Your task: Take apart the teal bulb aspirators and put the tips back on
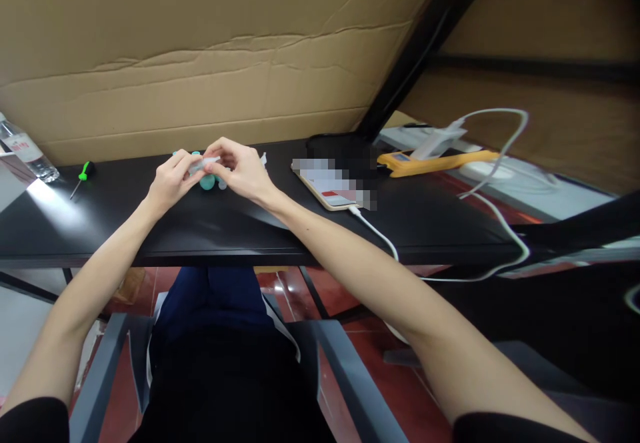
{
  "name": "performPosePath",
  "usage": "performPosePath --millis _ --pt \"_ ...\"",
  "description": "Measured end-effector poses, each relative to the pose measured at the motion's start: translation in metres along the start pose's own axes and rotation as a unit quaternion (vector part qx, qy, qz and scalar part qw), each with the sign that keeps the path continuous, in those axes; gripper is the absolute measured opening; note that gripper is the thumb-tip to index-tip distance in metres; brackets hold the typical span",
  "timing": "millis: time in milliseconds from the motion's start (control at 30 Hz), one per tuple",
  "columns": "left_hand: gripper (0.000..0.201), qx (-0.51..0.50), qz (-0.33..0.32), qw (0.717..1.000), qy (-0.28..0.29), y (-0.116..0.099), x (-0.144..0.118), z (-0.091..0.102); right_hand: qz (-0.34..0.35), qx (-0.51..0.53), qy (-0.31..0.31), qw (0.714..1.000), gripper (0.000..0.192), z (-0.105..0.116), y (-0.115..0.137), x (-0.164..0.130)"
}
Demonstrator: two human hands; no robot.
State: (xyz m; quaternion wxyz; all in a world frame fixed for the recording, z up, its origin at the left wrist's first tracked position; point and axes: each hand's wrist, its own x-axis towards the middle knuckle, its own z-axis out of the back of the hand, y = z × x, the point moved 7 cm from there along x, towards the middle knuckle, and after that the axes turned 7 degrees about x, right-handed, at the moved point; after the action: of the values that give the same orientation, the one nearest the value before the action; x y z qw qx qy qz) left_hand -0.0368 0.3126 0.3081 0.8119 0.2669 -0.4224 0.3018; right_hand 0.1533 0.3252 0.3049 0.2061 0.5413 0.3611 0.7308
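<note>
My left hand [173, 179] and my right hand [240, 169] meet over the black table [125, 229], near its back edge. Both pinch a small white clear piece [206, 162] between their fingertips. Small teal parts [207, 181] lie just under the hands on the table, partly hidden by my fingers. What the white piece is cannot be made out.
A green-handled screwdriver [83, 175] lies at the left, a water bottle [25, 151] at the far left edge. A phone [333, 189] on a white cable [380, 236] lies right of my hands, beyond it an orange device [425, 161]. A cardboard wall [200, 56] stands behind.
</note>
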Motion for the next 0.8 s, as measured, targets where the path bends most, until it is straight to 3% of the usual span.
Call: performPosePath --millis 100,233,433,567,800 --pt "0.058 -0.035 0.047 0.998 -0.017 0.009 -0.001 -0.002 0.016 -0.006 0.019 1.000 0.045 -0.003 0.004 0.003" --pt "0.060 -0.083 0.069 0.994 -0.004 0.016 -0.001 -0.006 0.015 -0.036 -0.032 0.999 0.043 0.009 -0.001 0.010" --pt "0.037 -0.027 0.089 0.989 0.118 0.015 -0.002 -0.023 0.016 -0.077 -0.098 0.992 0.026 0.034 -0.015 0.020" --pt "0.022 -0.011 0.142 0.968 0.206 0.013 -0.006 -0.034 0.019 -0.097 -0.070 0.993 0.021 0.028 -0.020 0.022" --pt "0.016 -0.049 0.184 0.960 0.205 0.012 -0.004 -0.037 0.002 -0.144 0.016 0.989 0.022 0.013 -0.022 0.020"
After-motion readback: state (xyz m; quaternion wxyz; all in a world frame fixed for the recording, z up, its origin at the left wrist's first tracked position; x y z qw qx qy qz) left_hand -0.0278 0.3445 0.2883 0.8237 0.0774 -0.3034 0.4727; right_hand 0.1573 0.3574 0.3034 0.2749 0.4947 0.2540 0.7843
